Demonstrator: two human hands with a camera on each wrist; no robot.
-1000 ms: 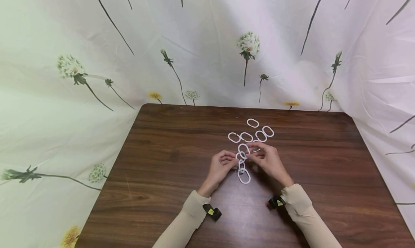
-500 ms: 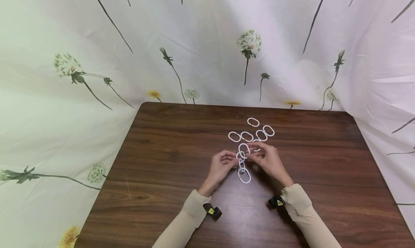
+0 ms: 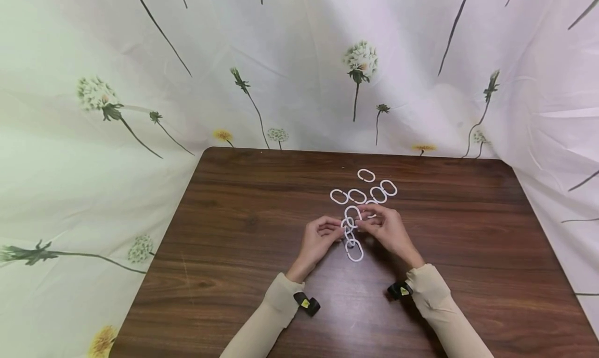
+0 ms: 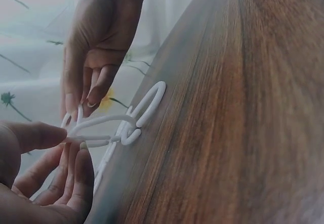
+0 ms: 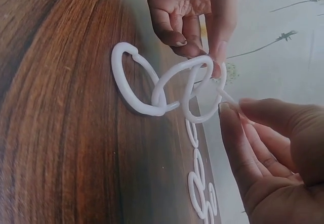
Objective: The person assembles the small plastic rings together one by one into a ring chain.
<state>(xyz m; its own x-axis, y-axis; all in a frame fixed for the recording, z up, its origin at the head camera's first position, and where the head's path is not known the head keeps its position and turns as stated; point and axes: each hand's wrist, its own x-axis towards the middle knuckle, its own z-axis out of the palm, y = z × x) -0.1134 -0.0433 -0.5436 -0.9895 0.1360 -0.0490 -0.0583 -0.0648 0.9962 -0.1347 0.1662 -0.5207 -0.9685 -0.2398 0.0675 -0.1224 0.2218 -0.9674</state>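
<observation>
Several white oval plastic C-links are joined into a short chain between the two hands. My left hand [image 3: 320, 241] pinches one link [image 5: 188, 114] of it between thumb and fingers. Across from it, my right hand [image 3: 386, 233] pinches the far end link [image 3: 353, 207], whose edge passes through the link at the left fingertips in the right wrist view. Below the fingers another link [image 5: 161, 82] hangs, threaded to the lowest link [image 5: 117, 72], which leans close over the table. In the left wrist view the lowest link [image 4: 161, 90] stands tilted at the wood surface.
Behind the hands, several loose white links [image 3: 331, 195] lie on the brown wooden table [image 3: 206, 275], one partly hidden by the right fingers. A farther link [image 3: 374, 177] sits near the back edge. A flower-printed cloth [image 3: 299, 87] hangs behind and beside the table.
The lowest link of the chain has shifted slightly up toward the hands. Both hands keep their pinch in nearly the same place.
</observation>
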